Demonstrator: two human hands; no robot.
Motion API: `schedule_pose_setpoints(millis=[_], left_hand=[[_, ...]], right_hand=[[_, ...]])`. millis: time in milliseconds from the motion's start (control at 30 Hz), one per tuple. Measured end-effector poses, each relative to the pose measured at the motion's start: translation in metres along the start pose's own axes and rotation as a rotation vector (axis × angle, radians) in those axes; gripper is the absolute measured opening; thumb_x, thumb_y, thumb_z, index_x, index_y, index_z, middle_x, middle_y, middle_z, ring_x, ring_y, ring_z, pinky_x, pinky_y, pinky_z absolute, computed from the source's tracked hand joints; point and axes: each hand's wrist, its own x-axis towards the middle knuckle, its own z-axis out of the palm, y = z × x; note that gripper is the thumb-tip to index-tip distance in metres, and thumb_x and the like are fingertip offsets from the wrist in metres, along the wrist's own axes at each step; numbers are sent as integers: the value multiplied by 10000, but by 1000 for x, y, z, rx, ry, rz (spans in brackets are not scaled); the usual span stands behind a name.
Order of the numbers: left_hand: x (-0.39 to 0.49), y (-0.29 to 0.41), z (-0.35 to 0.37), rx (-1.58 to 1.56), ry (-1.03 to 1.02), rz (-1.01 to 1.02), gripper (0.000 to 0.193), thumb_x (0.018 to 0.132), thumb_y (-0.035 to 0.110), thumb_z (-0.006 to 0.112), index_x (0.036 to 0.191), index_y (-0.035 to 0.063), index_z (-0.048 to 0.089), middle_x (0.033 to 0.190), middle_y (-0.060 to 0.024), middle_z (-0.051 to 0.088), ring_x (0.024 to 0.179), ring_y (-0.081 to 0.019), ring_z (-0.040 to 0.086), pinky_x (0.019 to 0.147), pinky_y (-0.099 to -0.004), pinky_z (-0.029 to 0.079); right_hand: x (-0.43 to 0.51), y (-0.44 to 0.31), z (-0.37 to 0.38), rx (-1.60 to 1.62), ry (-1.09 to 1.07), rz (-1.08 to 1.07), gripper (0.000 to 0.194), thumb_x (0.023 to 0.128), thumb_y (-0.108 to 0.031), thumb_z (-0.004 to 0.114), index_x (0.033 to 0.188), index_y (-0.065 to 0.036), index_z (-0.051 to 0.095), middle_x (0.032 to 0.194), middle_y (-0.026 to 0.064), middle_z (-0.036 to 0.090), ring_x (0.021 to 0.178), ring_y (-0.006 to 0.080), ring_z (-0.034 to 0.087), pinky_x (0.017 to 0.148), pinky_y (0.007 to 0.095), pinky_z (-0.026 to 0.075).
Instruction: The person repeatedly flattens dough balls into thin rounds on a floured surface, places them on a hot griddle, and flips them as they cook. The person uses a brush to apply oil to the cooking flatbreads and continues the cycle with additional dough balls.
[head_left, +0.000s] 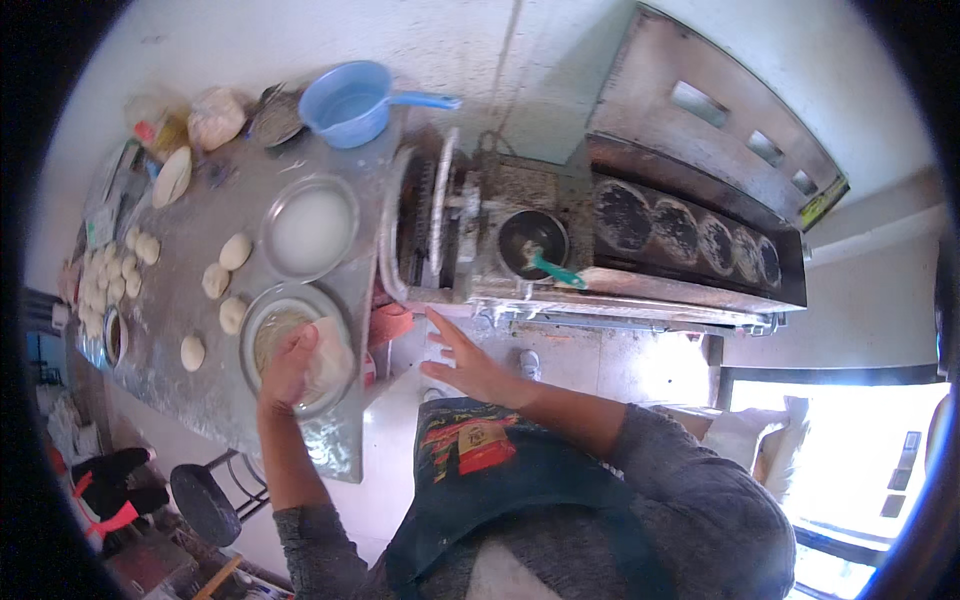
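Note:
A thin, pale flattened piece of dough (330, 356) is in my left hand (289, 367). That hand is over a round metal basin (250, 356) with a beige coating or flour on its bottom. My right hand (469, 367) is held out over the floor with its fingers apart and nothing in it. Beyond the basin stands a second metal basin (311, 229) with a white contents, liquid or powder. Several dough balls lie on the metal table to the left, one of them a dough ball (193, 353) near the basin.
A blue long-handled dipper (346, 105) stands at the back of the metal table (165, 397). Right of the table are a griddle (412, 225) with its lid raised, a dark pot (517, 236) with a green-handled brush, and an oven (697, 289) with round plates. A stool (202, 502) is at lower left.

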Motion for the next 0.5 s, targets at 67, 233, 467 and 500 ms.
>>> schedule_pose_setpoints(millis=[67,233,467,500], left_hand=[[16,6,71,-97,-89,131,295,936,291,512,1066,38,587,953,-41,619,883,-113,569,769,-284,468],[69,4,269,33,-4,267,205,925,230,538,935,31,585,829,-17,594,745,-71,530,647,-228,438],[163,18,433,248,-38,488,226,886,196,573,1025,18,578,824,-54,603,742,-117,554,679,-262,445],[175,20,447,370,-26,632,222,885,172,567,1049,23,572,837,-67,608,759,-127,566,693,-267,448]], right_hand=[[-5,-8,-15,572,66,114,675,864,-217,647,1399,-23,283,1405,182,351,1284,234,386,993,364,417],[-40,-22,-151,1020,47,177,418,844,-162,651,1204,6,521,1078,115,627,1004,209,604,921,356,472],[-118,-50,-363,427,517,-37,314,840,3,575,1153,33,576,1046,142,649,882,204,643,812,326,517],[-112,-50,-377,258,540,-150,331,845,16,553,1176,25,567,1066,125,647,908,195,637,820,322,510]])
